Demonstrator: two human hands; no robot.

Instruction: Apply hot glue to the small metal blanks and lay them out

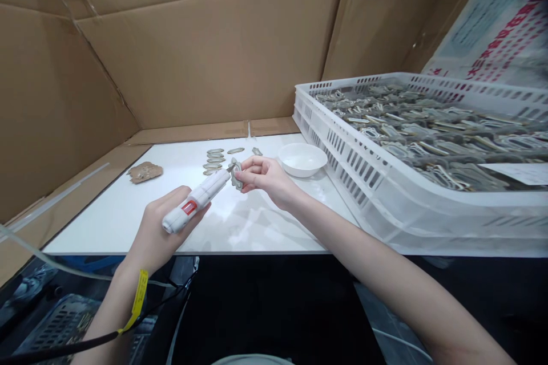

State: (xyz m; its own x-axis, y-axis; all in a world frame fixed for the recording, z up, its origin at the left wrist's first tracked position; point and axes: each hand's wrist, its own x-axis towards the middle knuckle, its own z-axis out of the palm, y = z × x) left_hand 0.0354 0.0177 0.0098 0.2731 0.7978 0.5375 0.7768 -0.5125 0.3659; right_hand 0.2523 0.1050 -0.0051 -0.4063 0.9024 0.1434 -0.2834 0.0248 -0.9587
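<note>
A small grey metal piece [236, 174] sits just above the white table [240, 228], near the middle of its far half. The right hand [266, 178] pinches it between thumb and curled fingertips, otherwise closed. From 8 o'clock a white pen-shaped tool [197, 199] with a red label meets the piece, tip touching it. The left hand [159, 229] wraps around the tool's rear half in a closed grip, and a yellow strap [137, 295] with a dark cord circles that wrist.

At 11 o'clock from the piece, close by, a few similar metal pieces [214, 161] lie in a short stack of rows on the table. At 9 o'clock, well apart, lies a cardboard scrap [145, 171]. At 2 o'clock stands a white bowl [302, 158], and beyond it at 3 o'clock a white slotted crate [385, 194], tilted and heaped with grey metal parts. Cardboard walls [205, 57] close in the table at 9 and 12 o'clock.
</note>
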